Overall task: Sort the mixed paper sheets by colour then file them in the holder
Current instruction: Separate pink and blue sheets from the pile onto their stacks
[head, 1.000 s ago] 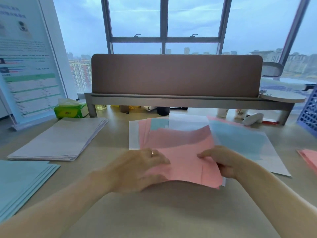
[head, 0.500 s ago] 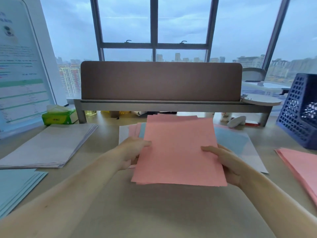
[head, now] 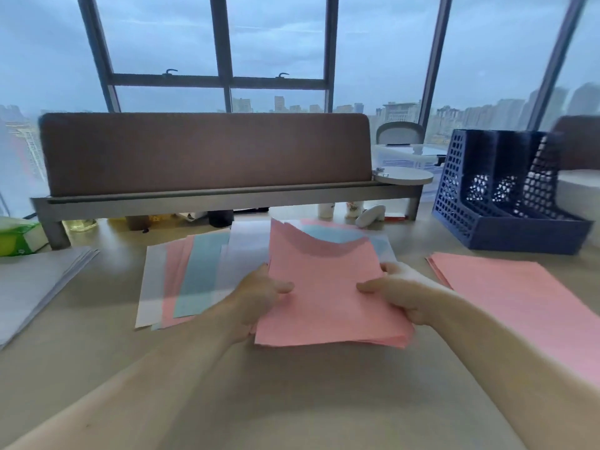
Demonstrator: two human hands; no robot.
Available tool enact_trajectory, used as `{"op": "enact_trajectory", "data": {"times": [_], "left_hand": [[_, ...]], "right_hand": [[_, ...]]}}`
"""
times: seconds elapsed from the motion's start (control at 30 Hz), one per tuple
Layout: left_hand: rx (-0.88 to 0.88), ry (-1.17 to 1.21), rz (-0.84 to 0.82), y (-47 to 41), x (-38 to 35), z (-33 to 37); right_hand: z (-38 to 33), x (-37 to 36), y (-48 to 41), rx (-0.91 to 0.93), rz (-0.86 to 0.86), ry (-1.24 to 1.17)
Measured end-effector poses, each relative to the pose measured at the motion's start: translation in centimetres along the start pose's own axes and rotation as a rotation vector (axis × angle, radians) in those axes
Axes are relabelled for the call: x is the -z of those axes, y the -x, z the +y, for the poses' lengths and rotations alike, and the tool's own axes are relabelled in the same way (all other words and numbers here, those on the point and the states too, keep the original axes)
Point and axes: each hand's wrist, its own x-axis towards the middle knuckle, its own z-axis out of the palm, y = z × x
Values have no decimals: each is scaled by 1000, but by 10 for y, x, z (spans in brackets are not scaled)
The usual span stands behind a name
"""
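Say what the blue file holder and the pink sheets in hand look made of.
The blue file holder looks like moulded plastic: walls are a regular lattice of holes in one uniform dark blue, finish unclear through blur. The pink sheets: thin matte paper, probably coloured copy stock; no glare, the far edge sags in a curve, and near edges fan into thin layers.

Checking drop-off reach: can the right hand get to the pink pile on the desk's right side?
Likely yes: the pink pile lies flat just beside the right hand, nothing between or on top. That hand is gripping the held pink sheets, though.
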Motion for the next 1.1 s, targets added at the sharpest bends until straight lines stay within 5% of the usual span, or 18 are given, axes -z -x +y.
{"op": "enact_trajectory", "data": {"times": [0.33, 0.6, 0.8, 0.9, 1.1], "left_hand": [[-164, -191, -198, -15, -210, 57], [-283, -509, -184, -11, -289, 47], [-400, -905, -81, -19, -273, 36], [-447, -996, -64, -28, -225, 40], [-385, -1266, 18, -43, -53, 34]], "right_hand": [[44, 218, 59, -90, 412, 223], [94, 276, 70, -160, 530, 523], [98, 267, 62, -240, 604, 1087], [76, 236, 49, -41, 581, 1223], [11, 87, 3, 400, 208, 1136]]}}
